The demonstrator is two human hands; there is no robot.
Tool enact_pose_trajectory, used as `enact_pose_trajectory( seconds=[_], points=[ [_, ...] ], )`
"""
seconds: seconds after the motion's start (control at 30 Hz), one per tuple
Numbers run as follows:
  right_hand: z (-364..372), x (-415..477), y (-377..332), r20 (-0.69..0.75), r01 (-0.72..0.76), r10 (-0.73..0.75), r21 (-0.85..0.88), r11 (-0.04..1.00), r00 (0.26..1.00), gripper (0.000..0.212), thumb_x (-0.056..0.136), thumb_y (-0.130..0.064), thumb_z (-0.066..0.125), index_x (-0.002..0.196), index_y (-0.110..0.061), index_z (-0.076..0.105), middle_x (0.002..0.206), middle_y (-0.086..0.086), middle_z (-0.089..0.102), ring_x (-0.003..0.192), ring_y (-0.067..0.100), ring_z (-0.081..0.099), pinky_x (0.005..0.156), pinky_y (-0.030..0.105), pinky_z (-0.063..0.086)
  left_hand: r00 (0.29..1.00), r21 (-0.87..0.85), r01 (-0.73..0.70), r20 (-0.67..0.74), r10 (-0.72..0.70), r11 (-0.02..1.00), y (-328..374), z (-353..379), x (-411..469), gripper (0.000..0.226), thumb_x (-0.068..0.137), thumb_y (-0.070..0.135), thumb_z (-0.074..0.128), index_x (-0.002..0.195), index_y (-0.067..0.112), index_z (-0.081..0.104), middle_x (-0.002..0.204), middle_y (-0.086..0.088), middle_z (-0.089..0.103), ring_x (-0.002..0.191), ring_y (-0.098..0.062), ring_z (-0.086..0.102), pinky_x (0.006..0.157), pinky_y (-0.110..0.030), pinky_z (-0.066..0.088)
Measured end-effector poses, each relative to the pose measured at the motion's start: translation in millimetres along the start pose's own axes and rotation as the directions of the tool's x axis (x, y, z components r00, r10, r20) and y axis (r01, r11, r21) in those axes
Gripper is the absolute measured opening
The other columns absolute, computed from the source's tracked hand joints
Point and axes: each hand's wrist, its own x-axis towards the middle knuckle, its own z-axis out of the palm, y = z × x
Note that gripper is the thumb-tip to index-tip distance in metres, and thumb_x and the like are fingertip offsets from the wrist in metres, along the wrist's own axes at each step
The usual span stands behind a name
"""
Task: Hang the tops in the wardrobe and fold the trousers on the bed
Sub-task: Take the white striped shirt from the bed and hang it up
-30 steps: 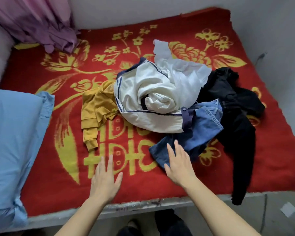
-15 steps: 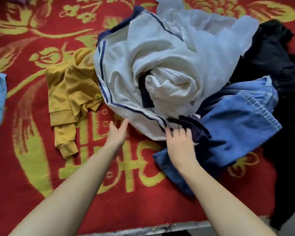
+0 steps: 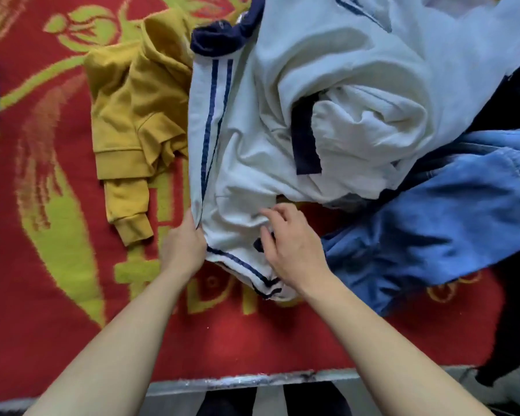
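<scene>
**Gripping the white garment by its near hem**

On the red blanket (image 3: 57,325), the white garment (image 3: 282,115) heaps up at twelve o'clock from both hands. The left hand (image 3: 182,247) clutches its navy-striped corner. At three o'clock from it, the right hand (image 3: 291,244) pinches the hem with curled fingers. Best to spread the grips apart, then lift straight up, so the denim trousers (image 3: 433,220) at three o'clock and the mustard top (image 3: 138,121) at ten o'clock stay put.
</scene>
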Motion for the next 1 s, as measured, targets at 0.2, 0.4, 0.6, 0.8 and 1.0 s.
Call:
enact_pose_trajectory(
  seconds=[0.2, 0.4, 0.6, 0.8, 1.0],
  points=[
    [-19.2, 73.6, 7.4, 0.225, 0.038, 0.054, -0.387, 0.921, 0.973, 0.079, 0.094, -0.038, 0.058, 0.16, -0.02, 0.017, 0.166, 0.017, 0.008, 0.152, 0.038, 0.007, 0.12, 0.054, 0.016, 0.988, 0.046, 0.041, 0.146, -0.047, 0.998, -59.9, 33.8, -69.6, 0.03, 0.1, 0.027, 0.036, 0.127, 0.016, 0.047, 0.1, -0.013, 0.068, 0.088, -0.038, 0.062, 0.071, -0.04, 0.047],
    [17.2, 44.7, 18.2, 0.398, 0.155, 0.069, -0.504, 0.85, 0.915, 0.011, 0.087, -0.02, 0.065, 0.096, -0.016, 0.07, 0.1, 0.011, 0.066, 0.103, 0.036, 0.058, 0.11, 0.064, 0.028, 0.96, -0.126, 0.147, 0.256, -0.111, 0.981, -99.8, 33.4, -61.0, 0.024, 0.1, 0.026, 0.039, 0.114, 0.018, 0.058, 0.107, -0.003, 0.058, 0.104, -0.03, 0.056, 0.089, -0.045, 0.047],
    [32.3, -44.8, -0.3, 0.609, 0.261, 0.02, -0.369, 0.892, 0.793, 0.032, 0.078, -0.015, 0.058, 0.109, -0.017, 0.06, 0.077, 0.007, 0.068, 0.088, 0.033, 0.066, 0.114, 0.045, 0.021, 0.941, -0.344, 0.337, 0.151, -0.303, 0.876, -89.1, 1.4, -30.7, 0.057, 0.08, 0.017, 0.07, 0.131, 0.013, 0.044, 0.123, -0.011, 0.058, 0.111, -0.029, 0.056, 0.094, -0.044, 0.047],
    [59.8, -104.1, 4.3, 0.616, 0.165, 0.127, -0.395, 0.904, 0.778, 0.049, 0.076, -0.018, 0.054, 0.124, -0.016, 0.06, 0.073, 0.004, 0.069, 0.092, 0.031, 0.066, 0.121, 0.055, -0.002, 0.96, -0.215, -0.116, -0.275, 0.054, 0.97, 7.3, -71.7, 57.7, 0.095, 0.088, 0.034, 0.067, 0.158, 0.017, 0.004, 0.164, -0.007, 0.009, 0.151, -0.025, 0.009, 0.12, -0.042, 0.013],
    [41.1, -66.1, 6.2, 0.696, -0.034, 0.145, -0.171, 0.985, 0.703, 0.025, 0.103, -0.031, 0.034, 0.114, -0.018, 0.052, 0.097, 0.006, 0.071, 0.112, 0.021, 0.059, 0.121, 0.045, -0.015, 0.977, -0.095, -0.213, -0.011, 0.213, 0.972, 77.7, -94.0, 121.8, 0.101, 0.086, 0.045, 0.071, 0.158, 0.017, 0.006, 0.155, -0.012, 0.038, 0.14, -0.033, 0.038, 0.115, -0.044, 0.032]
  ],
)
